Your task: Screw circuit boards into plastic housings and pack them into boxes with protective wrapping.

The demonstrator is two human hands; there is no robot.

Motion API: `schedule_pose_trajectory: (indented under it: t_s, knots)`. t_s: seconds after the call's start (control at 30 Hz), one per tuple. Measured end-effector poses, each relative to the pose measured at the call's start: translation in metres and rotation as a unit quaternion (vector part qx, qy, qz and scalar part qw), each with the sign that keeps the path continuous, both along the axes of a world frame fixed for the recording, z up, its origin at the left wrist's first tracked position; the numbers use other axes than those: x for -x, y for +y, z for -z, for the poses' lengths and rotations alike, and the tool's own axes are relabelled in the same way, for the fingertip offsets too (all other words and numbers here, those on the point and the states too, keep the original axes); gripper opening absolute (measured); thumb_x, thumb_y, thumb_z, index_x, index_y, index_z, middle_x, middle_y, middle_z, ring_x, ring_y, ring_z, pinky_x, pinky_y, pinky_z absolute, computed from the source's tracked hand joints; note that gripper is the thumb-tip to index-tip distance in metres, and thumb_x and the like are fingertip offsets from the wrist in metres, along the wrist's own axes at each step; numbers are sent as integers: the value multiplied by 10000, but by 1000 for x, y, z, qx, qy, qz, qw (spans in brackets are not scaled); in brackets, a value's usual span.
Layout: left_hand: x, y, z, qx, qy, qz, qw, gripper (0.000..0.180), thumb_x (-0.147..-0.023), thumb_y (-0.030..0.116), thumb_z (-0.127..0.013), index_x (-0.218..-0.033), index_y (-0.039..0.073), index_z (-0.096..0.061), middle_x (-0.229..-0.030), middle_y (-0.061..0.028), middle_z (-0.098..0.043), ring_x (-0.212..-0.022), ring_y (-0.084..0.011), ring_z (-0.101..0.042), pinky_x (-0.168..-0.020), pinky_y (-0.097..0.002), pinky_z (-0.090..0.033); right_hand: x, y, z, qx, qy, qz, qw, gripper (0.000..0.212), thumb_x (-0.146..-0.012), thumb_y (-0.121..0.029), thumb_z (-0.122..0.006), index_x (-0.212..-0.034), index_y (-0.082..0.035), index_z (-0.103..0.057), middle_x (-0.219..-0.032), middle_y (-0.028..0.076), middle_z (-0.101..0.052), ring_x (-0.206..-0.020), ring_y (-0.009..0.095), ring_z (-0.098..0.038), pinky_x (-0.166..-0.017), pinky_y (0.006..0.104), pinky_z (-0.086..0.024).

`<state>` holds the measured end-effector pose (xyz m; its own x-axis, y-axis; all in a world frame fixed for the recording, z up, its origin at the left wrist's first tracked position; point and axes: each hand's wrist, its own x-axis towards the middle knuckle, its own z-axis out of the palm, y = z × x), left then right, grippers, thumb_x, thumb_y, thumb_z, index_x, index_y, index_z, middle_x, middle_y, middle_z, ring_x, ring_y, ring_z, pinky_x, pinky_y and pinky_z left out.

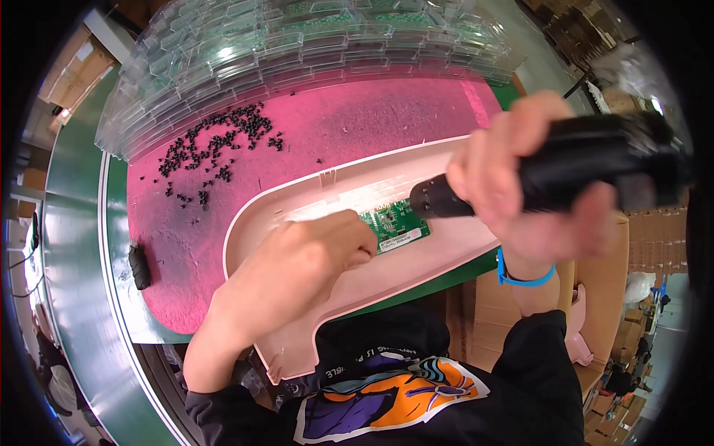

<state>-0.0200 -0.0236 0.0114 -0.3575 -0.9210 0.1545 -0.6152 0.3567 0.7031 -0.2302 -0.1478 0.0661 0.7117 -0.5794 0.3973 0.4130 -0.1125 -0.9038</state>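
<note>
A pale pink plastic shell (286,279) lies in front of me, open side up, with a green circuit board (405,227) inside it. My left hand (305,253) reaches into the shell. Its fingers are curled together at the board's left end, hiding that end and whatever they may pinch. My right hand (498,163) grips a black electric screwdriver (595,163), held nearly level and partly blurred. The driver's nose points left and overlaps the right end of the board. Whether its bit touches a screw cannot be seen.
Many small black screws (216,145) are scattered on the pink mat (372,111) at the left. Stacked clear plastic trays (297,48) with green boards line the back. A dark slim object (138,267) lies at the mat's left edge. A cardboard box (494,320) stands at right.
</note>
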Motion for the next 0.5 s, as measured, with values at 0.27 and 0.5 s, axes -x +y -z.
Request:
schedule_pose_trajectory:
  t_s: [0.27, 0.5]
  knots:
    - [4, -1, 0, -2, 270, -119, 955, 51, -867, -10, -696, -916, -9, -685, -810, -122, -661, -683, -248, -651, -625, -343, -514, 1, 6, -25, 12, -96, -72, 993, 481, -830, -464, -715, -1089, -118, -503, -731, -19, -588, -573, 103, -535, -601, 283, -440]
    - [-3, -3, -1, 75, 199, -111, 971, 124, -810, -17, -730, -926, -2, -690, -806, -114, -660, -691, -258, -653, -612, -349, -507, -15, 6, -33, 72, -153, -133, 977, 446, -800, -346, -742, -1113, -124, -514, -768, -6, -632, -590, 119, -578, -603, 288, -460]
